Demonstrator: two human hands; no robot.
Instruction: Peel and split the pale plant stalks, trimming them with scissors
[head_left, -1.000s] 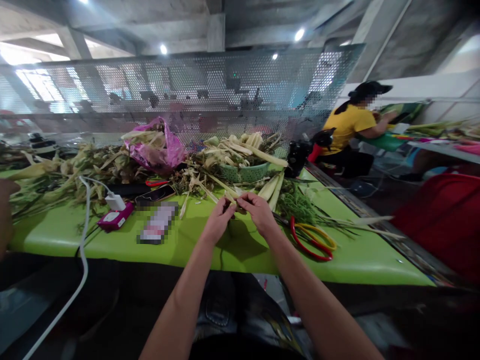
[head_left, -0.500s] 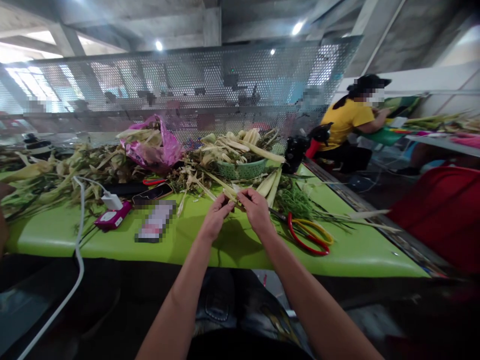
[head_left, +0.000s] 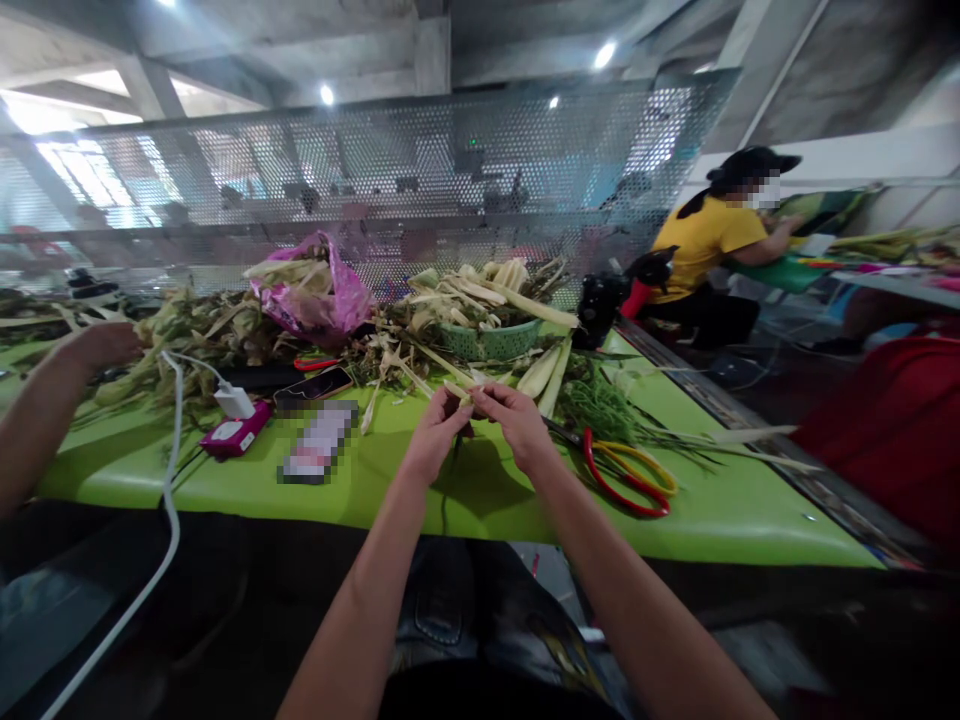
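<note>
My left hand (head_left: 436,432) and my right hand (head_left: 516,420) meet above the green table, fingertips pinched together. Between them is a thin pale-green plant strip (head_left: 459,393), mostly covered by the fingers. A dark bit dangles below the left fingers, too small to name. Just beyond my hands, pale husk-like leaves (head_left: 541,372) lie in front of a green basket (head_left: 491,341) heaped with cut pale stalks. To the right of my right hand lie scissors (head_left: 628,475) with red and yellow handles.
A co-worker's arm (head_left: 56,400) reaches over dried leaves (head_left: 202,330) at left. A phone (head_left: 319,442), a magenta power block (head_left: 236,428) with a white cable and a pink bag (head_left: 326,300) are nearby. Feathery greens (head_left: 600,408) lie right; a yellow-shirted person (head_left: 709,245) sits beyond.
A co-worker's arm has come in from the left and reaches over the leaf pile. The view has shifted slightly. My hands stay together on the strip, with small finger movement.
</note>
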